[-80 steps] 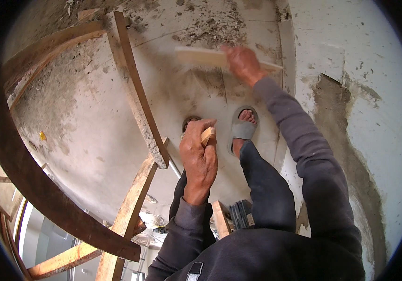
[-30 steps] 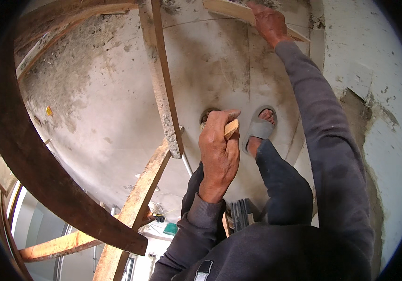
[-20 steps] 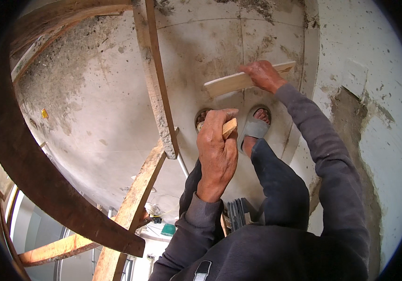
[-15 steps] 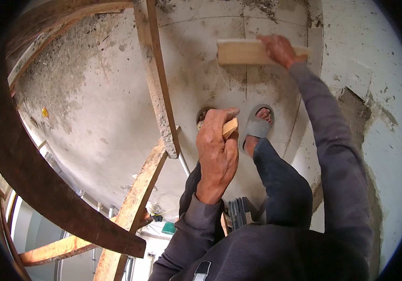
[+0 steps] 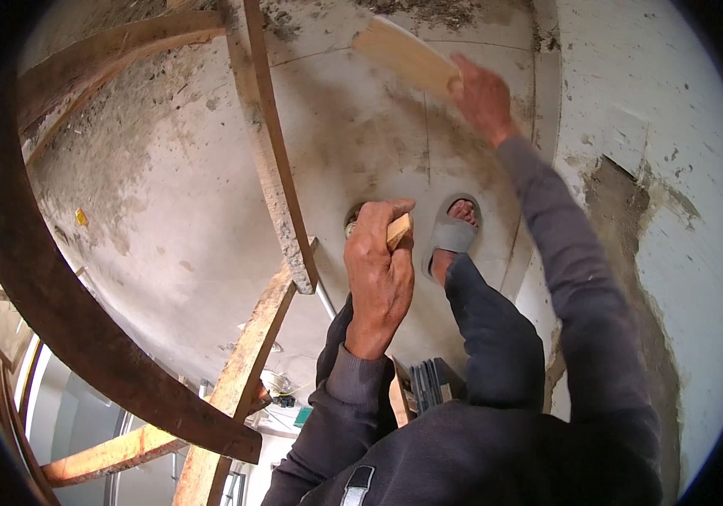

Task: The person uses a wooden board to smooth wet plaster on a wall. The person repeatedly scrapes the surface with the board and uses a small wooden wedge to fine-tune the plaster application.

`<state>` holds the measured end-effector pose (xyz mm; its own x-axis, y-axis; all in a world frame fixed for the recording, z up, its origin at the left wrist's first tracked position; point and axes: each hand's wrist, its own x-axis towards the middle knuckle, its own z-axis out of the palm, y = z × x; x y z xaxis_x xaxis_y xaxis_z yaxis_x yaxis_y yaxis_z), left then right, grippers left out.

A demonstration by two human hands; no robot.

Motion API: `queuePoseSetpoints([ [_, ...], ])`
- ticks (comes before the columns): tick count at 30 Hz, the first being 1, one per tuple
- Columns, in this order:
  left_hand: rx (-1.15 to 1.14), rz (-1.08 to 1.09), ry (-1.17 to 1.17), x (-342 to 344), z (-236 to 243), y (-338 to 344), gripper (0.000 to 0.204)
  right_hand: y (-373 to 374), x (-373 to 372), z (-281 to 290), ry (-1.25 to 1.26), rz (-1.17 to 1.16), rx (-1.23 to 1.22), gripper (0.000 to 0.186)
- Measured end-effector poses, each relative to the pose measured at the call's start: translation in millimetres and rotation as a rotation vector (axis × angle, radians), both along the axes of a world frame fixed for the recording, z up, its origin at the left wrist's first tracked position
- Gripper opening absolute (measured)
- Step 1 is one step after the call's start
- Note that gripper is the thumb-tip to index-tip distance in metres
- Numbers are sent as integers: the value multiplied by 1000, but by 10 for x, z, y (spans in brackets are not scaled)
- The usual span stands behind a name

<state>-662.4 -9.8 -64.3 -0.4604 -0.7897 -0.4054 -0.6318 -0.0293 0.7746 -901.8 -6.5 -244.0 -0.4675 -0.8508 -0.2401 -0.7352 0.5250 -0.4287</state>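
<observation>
My right hand [image 5: 486, 103] is closed around one end of a flat, pale wooden board [image 5: 402, 56], held out at the upper middle over the floor. The board slants up to the left and is slightly blurred. In the centre, my left hand [image 5: 380, 274] wraps around a light wooden stick [image 5: 399, 230]; only its cut end shows between thumb and fingers, and the rest is hidden by the hand. Below both hands lies the stained, pale floor [image 5: 353, 160].
Wooden beams [image 5: 268, 152] make a frame along the left, one curved beam [image 5: 83, 320] close to me. A wall [image 5: 673, 110] with a rough grey mortar strip [image 5: 618, 202] runs down the right. My foot in a grey slipper [image 5: 456, 232] stands on the floor. Dark stacked slabs [image 5: 429, 384] are near my legs.
My right hand has moved slightly left, and the board has swung from level to a slant, its free end rising. My left hand keeps its grip, shifting slightly left in view.
</observation>
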Motion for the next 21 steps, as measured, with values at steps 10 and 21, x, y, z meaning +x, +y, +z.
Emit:
queuePoseSetpoints([
  [10,126,22,39,22,-9,110,27,1178,457,-450,-731,-1163,-625,42],
  [21,120,58,42,-35,-12,-36,22,-147,-95,-1055,-650,-1080,-751,37],
])
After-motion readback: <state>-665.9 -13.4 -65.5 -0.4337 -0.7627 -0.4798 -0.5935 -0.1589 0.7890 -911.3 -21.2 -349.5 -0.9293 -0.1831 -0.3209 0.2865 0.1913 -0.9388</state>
